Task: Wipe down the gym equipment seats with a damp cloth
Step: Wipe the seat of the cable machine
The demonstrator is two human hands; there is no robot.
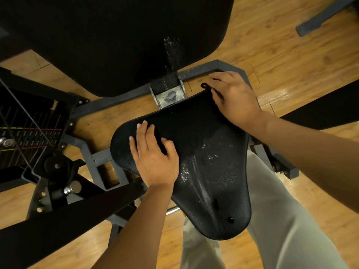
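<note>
Wooden flooring point(281, 55) surrounds the wet seat point(204, 152): the flat, spread left hand point(155, 158) could slide, while the right hand point(233, 96) pinching a dark strap point(206, 86) might tug it loose.

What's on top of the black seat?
Two hands. The left hand lies flat on the black seat; the right hand pinches something small and dark at its back corner. No cloth shows, though palms cover some seat.

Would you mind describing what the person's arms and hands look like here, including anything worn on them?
Both forearms are bare: no sleeves reach into view. The left hand and the right hand wear no gloves, and no watch, bracelet or ring shows on either. The fingers of the left hand have short, plain nails. Below the arms, light beige trousers are visible.
</note>
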